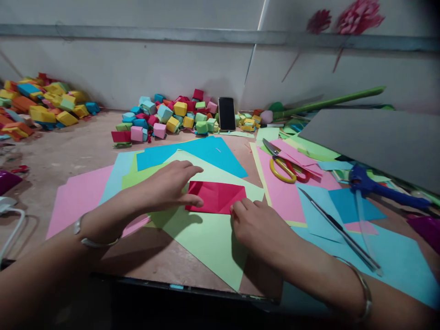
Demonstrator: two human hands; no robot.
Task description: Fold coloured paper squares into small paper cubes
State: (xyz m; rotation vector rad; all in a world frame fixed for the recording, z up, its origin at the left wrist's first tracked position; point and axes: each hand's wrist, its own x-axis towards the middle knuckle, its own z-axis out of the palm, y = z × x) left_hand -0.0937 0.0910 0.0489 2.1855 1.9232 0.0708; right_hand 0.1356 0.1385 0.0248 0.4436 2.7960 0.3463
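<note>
A creased red paper rectangle [218, 197] lies on a pale green sheet [213, 247] in front of me. My left hand [172, 183] is at its left end, thumb on or just over the paper and the fingers raised apart from it. At the lower right corner, my right hand [254, 224] has its fingers curled and pinched on the paper's edge; the thumb is mostly hidden. Blue sheets [195, 153] and pink sheets [82, 192] lie under and around the green one.
Folded paper cubes [165, 112] are heaped along the wall beside an upright phone [227, 114]. To the right lie scissors [283, 169], a craft knife [340, 229] and a blue glue gun [385, 188]. More folded pieces [44, 103] are piled at far left. The table's front edge is close.
</note>
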